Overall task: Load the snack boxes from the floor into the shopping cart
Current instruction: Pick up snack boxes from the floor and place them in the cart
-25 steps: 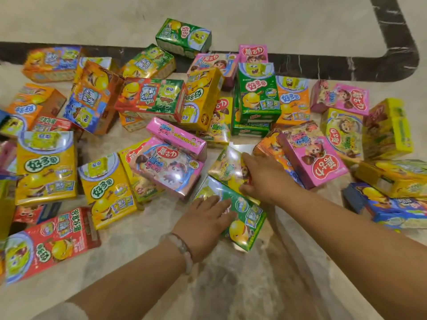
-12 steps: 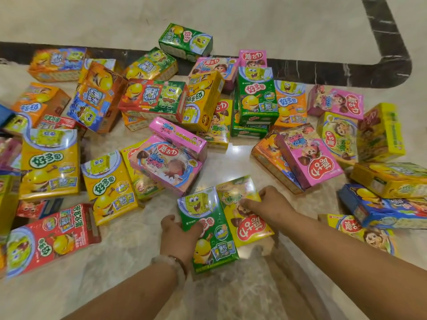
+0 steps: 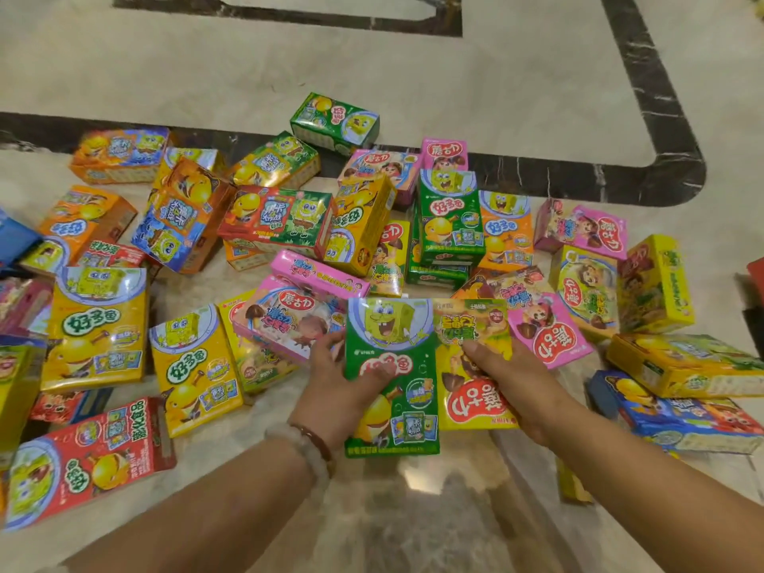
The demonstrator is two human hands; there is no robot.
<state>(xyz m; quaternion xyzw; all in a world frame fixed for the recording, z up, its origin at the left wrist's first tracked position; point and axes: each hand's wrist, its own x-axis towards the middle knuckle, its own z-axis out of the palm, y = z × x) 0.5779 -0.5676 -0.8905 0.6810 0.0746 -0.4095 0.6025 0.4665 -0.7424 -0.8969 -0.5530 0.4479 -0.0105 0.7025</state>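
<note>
Gripping a green box (image 3: 392, 378) in our left hand (image 3: 337, 390) and a yellow box (image 3: 471, 366) in our right hand (image 3: 510, 378), side by side, we carry both together, probably to save trips

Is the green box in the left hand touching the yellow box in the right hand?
Touching. In the head view the green box overlaps the yellow box's left edge, no gap between.

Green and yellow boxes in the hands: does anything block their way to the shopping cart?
Cannot be settled: no cart is in view. The left hand grips the green box and the right hand the yellow box, side by side above the floor; nothing lies over either box.
</note>
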